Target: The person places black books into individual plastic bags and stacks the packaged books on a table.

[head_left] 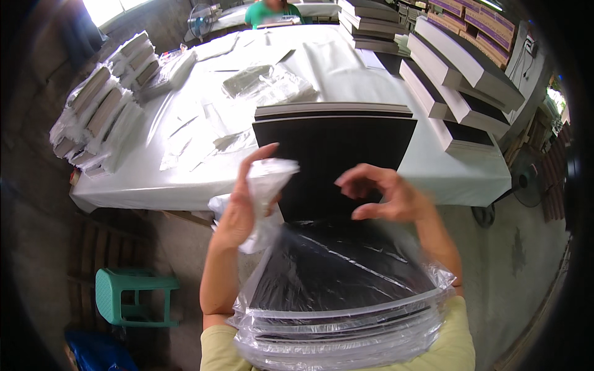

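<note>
My left hand (240, 207) grips a crumpled white plastic bag (271, 176), its thumb and fingers around the bunched film. Just beyond is a black board (337, 145), with pale-edged boards (334, 110) showing along its far edge. Over the board's right part hovers my right hand (390, 195), slightly blurred, fingers curled but apart and nothing seen in them. Close to my body, between my forearms, lies a stack of black boards in clear plastic film (346, 272). Shiny creases cross the film, and several layers show at the near edge.
Film-wrapped bundles (102, 111) are piled at the table's left end. Loose clear film packs (269, 83) lie mid-table. Thick board stacks (458, 77) stand at the right. A green stool (136, 297) is on the floor at left. A person in green (272, 13) is across the table.
</note>
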Motion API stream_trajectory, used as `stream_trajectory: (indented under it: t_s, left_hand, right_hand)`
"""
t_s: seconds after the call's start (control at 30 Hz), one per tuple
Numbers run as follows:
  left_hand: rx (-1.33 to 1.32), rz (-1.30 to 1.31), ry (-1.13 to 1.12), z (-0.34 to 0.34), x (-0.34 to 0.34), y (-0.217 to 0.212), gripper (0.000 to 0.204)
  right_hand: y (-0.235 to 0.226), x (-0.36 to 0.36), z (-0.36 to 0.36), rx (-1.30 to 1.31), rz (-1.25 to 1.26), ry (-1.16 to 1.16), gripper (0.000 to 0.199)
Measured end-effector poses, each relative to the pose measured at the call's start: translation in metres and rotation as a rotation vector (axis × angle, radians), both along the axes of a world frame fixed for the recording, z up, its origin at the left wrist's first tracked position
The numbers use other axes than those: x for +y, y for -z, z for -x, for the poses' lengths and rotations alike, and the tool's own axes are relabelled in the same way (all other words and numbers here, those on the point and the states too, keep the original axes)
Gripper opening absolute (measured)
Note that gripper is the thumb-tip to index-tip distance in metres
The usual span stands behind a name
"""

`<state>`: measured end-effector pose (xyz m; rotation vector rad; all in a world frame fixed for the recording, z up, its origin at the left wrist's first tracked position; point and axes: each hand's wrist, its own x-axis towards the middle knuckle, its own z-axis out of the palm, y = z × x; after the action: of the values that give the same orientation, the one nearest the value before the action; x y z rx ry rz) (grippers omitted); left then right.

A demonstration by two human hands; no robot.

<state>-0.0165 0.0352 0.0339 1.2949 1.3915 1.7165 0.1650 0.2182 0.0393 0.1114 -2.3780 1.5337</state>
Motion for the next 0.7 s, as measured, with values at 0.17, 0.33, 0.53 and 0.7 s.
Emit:
stream_trajectory:
  t_s: [0.17, 0.33, 0.53, 0.7]
  left_hand:
    - [-0.192, -0.058, 0.179, -0.033, 0.022, -0.006, 0.057]
    - [-0.305, -0.063, -0.002, -0.037, 0.042, 0.009, 0.017]
    - [-0.269, -0.039, -0.099, -0.032, 0.044, 0.022, 0.026]
    - [-0.407, 0.031, 0.038, -0.041, 0.048, 0.012, 0.045]
  right_hand:
    - [-0.010, -0.038, 0.044, 0.253, 0.521, 0.130, 0.025]
    - [-0.004, -0.023, 0.034, 0.299, -0.028, 0.434, 0.004]
    - [-0.010, -0.029, 0.023, 0.136, 0.134, 0.661, 0.010]
    - [-0.001, -0.016, 0.032, 0.473, -0.186, 0.527, 0.025]
